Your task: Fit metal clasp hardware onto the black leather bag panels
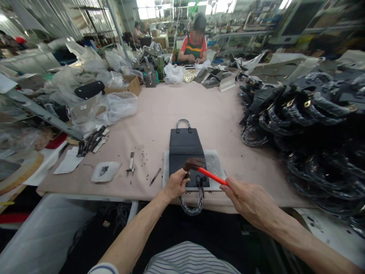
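Observation:
My right hand (249,198) grips a hammer by its red handle (212,176). The rusty brown hammer head (194,163) is over the near part of a black handbag panel (186,140), close to my left fingers. My left hand (176,185) is closed in a pinch at the panel's near left; what it holds there is mostly hidden by the hand and the hammer head. Lying flat, the panel has one plastic-wrapped handle (183,121) at its far end and another handle (191,209) hanging over the table's front edge. Beneath it is a pale slab (215,167).
Left of the slab lie a pen-like tool (155,177), a caliper-like metal tool (130,164) and a plastic bag of small dark parts (105,171). Black bag pieces with wrapped handles (299,114) are heaped at right. Across the table (182,99) sits a person (195,47).

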